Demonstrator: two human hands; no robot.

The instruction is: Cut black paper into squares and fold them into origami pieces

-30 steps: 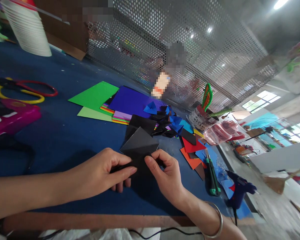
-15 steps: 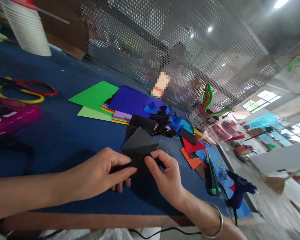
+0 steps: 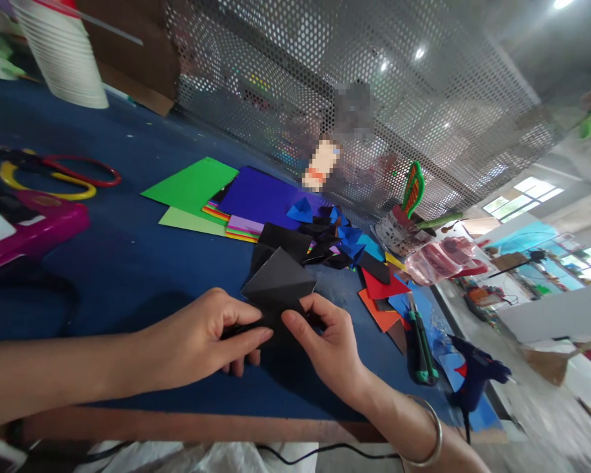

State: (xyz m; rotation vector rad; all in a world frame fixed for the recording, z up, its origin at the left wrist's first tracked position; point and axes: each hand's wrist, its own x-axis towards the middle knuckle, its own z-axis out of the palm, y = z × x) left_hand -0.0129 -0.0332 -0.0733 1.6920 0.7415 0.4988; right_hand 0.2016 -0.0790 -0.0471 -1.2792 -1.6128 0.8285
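Note:
A folded sheet of black paper (image 3: pixel 280 279) is held between both hands above the near part of the blue table, its upper corner pointing away from me. My left hand (image 3: pixel 231 332) pinches its left side between thumb and fingers. On the right side, my right hand (image 3: pixel 320 328) grips it with the thumb on top and the fingers behind. The lower part of the sheet is dark and partly covered by my fingers. Just beyond it lies more black paper (image 3: pixel 288 240), beside a pile of folded blue and black paper pieces (image 3: pixel 342 240).
Coloured paper sheets (image 3: pixel 197 187) lie at the back. Scissors (image 3: pixel 73 177) and a magenta tool (image 3: pixel 49 220) rest at left, near stacked paper cups (image 3: pixel 64 59). Rightward are a utility knife (image 3: pixel 422 345), a glue gun (image 3: pixel 477 371) and red paper (image 3: pixel 381 286). A perforated metal screen (image 3: pixel 256 85) stands behind.
The view has shifted slightly, so the table things appear a little further right. My right thumb has moved slightly left on the black paper. Both hands keep their hold.

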